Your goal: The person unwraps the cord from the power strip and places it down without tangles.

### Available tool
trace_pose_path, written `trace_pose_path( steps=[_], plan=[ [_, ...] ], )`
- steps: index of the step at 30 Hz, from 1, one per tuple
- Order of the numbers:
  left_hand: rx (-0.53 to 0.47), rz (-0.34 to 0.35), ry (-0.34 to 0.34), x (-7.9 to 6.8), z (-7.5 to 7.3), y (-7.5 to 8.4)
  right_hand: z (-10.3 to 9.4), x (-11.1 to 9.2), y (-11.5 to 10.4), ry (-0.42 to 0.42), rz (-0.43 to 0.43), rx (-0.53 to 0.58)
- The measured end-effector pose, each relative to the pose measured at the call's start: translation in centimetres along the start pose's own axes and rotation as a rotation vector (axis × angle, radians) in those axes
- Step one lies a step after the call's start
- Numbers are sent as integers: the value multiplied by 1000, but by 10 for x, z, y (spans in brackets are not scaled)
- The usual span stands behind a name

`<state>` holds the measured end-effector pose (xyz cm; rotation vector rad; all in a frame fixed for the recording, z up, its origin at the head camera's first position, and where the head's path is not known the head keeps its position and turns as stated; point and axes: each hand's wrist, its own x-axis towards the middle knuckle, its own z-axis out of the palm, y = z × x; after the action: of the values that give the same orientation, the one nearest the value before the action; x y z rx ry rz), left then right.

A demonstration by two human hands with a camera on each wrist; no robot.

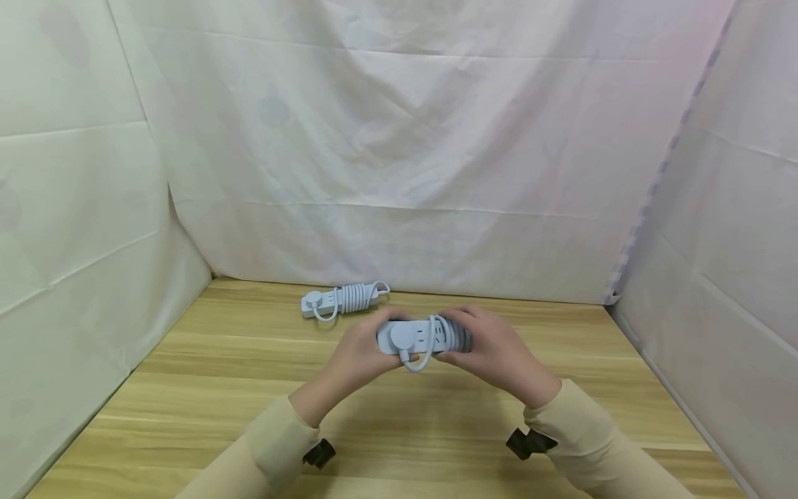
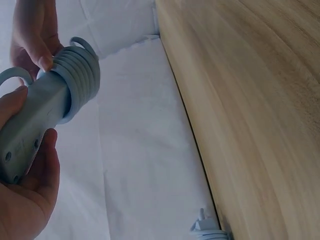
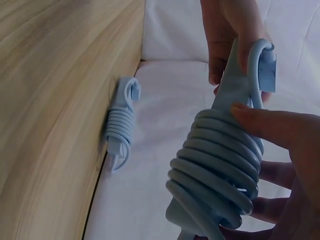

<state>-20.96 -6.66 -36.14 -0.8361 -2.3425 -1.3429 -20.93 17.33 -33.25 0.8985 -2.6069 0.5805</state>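
Observation:
Both hands hold a white power strip point(image 1: 411, 337) above the table, its cord wound round the right half and its plug sitting in the socket face on the left. My left hand point(image 1: 362, 350) grips the plug end, thumb and fingers on opposite sides, as the left wrist view shows. At the coiled end my right hand point(image 1: 490, 350) grips the strip, its thumb lying by the cord coils point(image 3: 215, 160). A second power strip point(image 1: 344, 300), also wrapped in its own cord, lies on the table behind the left hand.
The wood-grain table point(image 1: 249, 388) runs back to a white cloth wall point(image 1: 399, 138). More white cloth hangs along the left side point(image 1: 75, 242) and the right side point(image 1: 717, 242). A dark wrist mount point(image 1: 319, 454) shows under the left sleeve, and another mount point(image 1: 530, 443) by the right sleeve.

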Motion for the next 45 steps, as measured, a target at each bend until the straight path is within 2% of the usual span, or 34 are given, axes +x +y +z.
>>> trace_pose_path(
  steps=[4, 11, 15, 18, 21, 28, 32, 36, 41, 45],
  plan=[
    [34, 53, 43, -3, -6, 5, 0, 0, -2, -15, 1, 40],
    [189, 174, 113, -8, -15, 13, -1, 4, -12, -58, 1, 87],
    [220, 210, 149, -10, -20, 17, -5, 5, -20, -64, -24, 91],
    [235, 221, 179, -11, -24, 19, -8, 6, -30, -28, -83, 83],
    [254, 237, 197, -12, -26, 20, -10, 7, -40, 43, -159, 84],
    [343, 323, 218, -14, -26, 22, -4, 9, -60, 184, -254, 194],
    [383, 383, 227, -14, -23, 22, 3, 12, -67, 210, -271, 240],
    [395, 410, 247, -13, -20, 22, 8, 14, -72, 218, -247, 280],
    [397, 418, 269, -12, -18, 21, 11, 16, -76, 227, -200, 299],
    [390, 402, 289, -11, -17, 21, 13, 18, -77, 239, -213, 299]
  ],
)
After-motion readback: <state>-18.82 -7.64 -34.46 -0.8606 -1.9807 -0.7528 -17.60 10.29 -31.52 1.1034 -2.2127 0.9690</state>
